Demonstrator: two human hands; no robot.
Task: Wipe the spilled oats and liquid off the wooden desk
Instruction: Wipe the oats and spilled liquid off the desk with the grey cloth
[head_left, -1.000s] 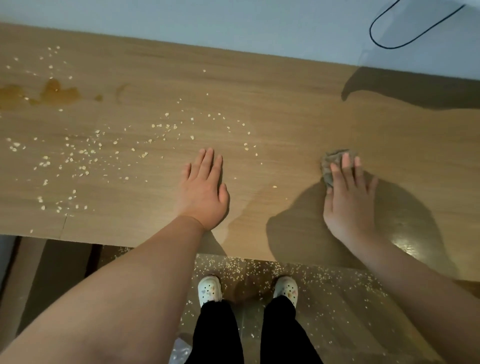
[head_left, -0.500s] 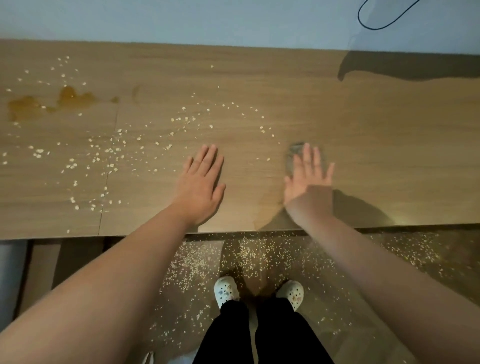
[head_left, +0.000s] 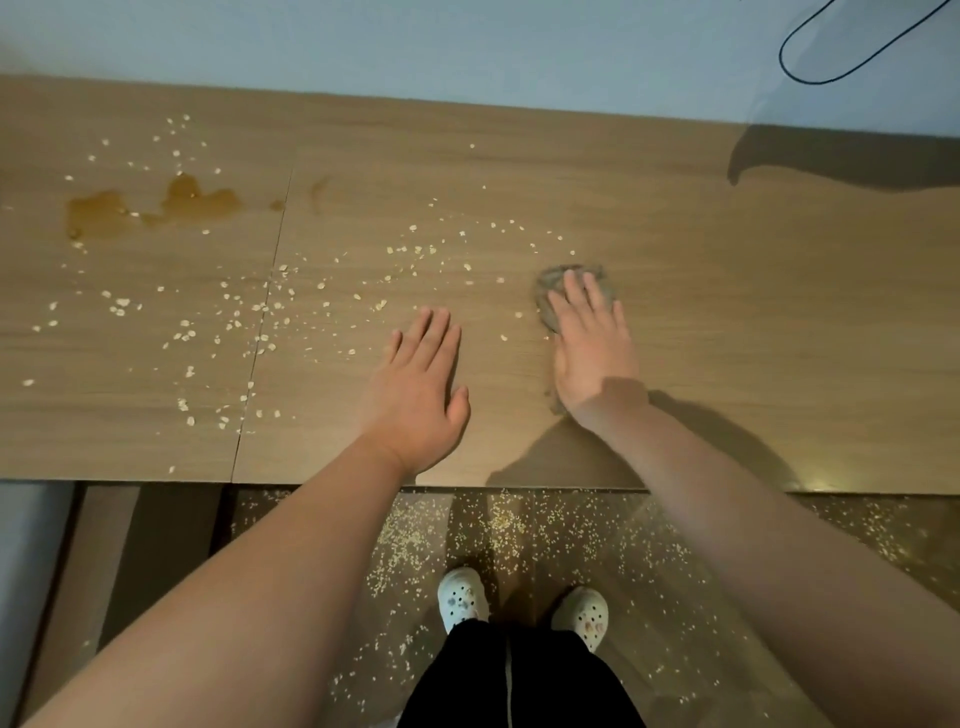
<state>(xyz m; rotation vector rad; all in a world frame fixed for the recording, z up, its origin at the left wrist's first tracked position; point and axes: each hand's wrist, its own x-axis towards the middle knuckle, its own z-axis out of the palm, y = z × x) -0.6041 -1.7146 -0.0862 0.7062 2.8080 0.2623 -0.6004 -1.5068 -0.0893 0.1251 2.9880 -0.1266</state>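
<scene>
Scattered oats (head_left: 260, 306) lie over the left and middle of the wooden desk (head_left: 727, 312). A brown liquid puddle (head_left: 150, 208) sits at the far left. My right hand (head_left: 592, 348) presses flat, fingers straight, on a grey cloth (head_left: 550, 283) that shows beyond the fingertips, at the right edge of the oats. My left hand (head_left: 415, 395) rests flat on the desk, palm down, just left of it and near the front edge.
A seam (head_left: 265, 322) runs front to back through the desk's left part. Many oats (head_left: 509, 530) cover the floor below the front edge, around my white shoes (head_left: 462, 597). A black cable (head_left: 852, 57) loops on the wall at the top right.
My right hand has slid the cloth left across the desk, from the right part up to the edge of the oats. The left hand has stayed flat in place.
</scene>
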